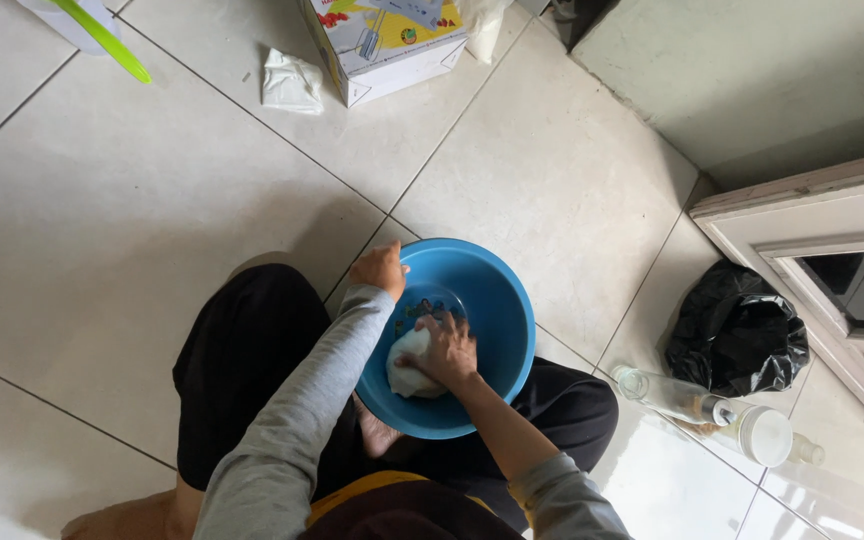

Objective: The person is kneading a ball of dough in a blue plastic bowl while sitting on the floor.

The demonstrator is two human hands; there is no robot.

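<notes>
**Inspector:** Grip first. The right hand [444, 350] is spread palm-down over a white lump of dough [409, 366], fingers curled onto its upper right side, pressing it. The left hand [382, 268] is closed over the rim of the blue basin [497, 300] at its upper left edge, thumb to the inside, fingers over the outer side.

**Clerk:** And where does the dough lie against that grip?

**Inspector:** Directly under and just left of the right palm, resting on the basin's inner slope on the side nearest the person. Part of it shows white beyond the hand; the rest is covered. It is well apart from the left hand, which touches only the rim.

**Clerk:** The basin itself?

**Inspector:** Upright on the tiled floor [152, 200], set between the person's knees, which are in black trousers. Grey sleeves on both arms.

**Clerk:** Surroundings?

**Inspector:** A clear glass bottle [667, 392] lies on its side to the right of the basin, with a white-lidded jar [764, 435] just beyond it and a black plastic bag [737, 330] behind both. A cardboard box [387, 45] stands at the top, a crumpled white packet [290, 82] just beside it. A green utensil [102, 38] lies top left.
</notes>
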